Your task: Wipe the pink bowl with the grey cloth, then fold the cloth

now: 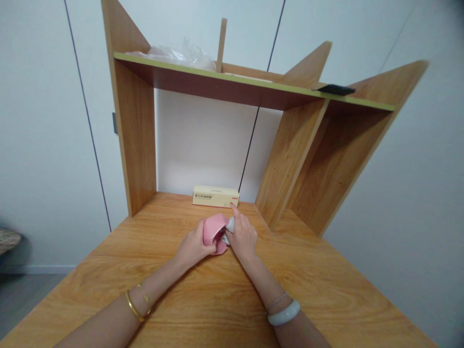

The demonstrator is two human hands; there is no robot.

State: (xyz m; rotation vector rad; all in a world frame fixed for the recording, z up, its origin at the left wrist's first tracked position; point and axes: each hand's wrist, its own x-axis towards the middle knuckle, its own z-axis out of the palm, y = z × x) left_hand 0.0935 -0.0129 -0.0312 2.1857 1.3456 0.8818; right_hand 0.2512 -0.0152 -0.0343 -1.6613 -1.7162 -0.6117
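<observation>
Left hand (195,245): curled round pink container (214,227)
Right hand (244,238): gripping white wad (231,224) (tissue, perhaps)
Wad between hands: seemingly wiping; next needs steady hold

One left hand (195,244) and one right hand (245,237) appear alongside four bracelets (132,309), one pink object (214,226), one white item (231,224), one pale box (215,197), one desk (217,309), one plastic bag (181,56) and one dark flat object (336,90).

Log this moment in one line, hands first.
left hand: holding pink container | right hand: holding white wad at container's opening | cream box: behind hands, on desk
</observation>
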